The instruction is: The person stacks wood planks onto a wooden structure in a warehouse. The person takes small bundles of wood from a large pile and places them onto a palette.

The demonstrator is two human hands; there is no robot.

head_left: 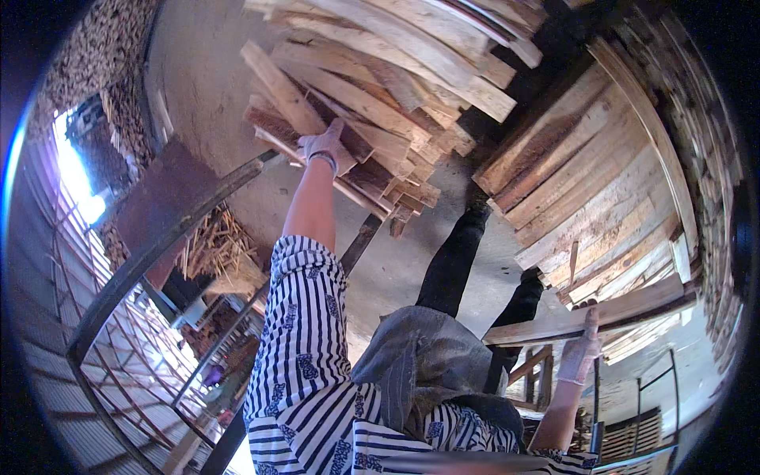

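My left hand (323,146), in a light glove, reaches far forward and grips a rough wooden slab (279,83) on a loose heap of slabs (380,87). My right hand (582,350), also gloved, is closed on the near end of a long pale plank (609,310) that lies crosswise at my right side. My striped sleeve (301,332) and my legs in black trousers (455,261) show between the two hands. The underside of the heap is hidden.
A tall stack of flat planks (590,182) stands to the right on the concrete floor (396,269). A dark curved metal bar (158,245) runs on the left, above a red metal grid (150,356). Thin wood offcuts (218,241) lie near it. Stacked wood (95,47) lines the far left.
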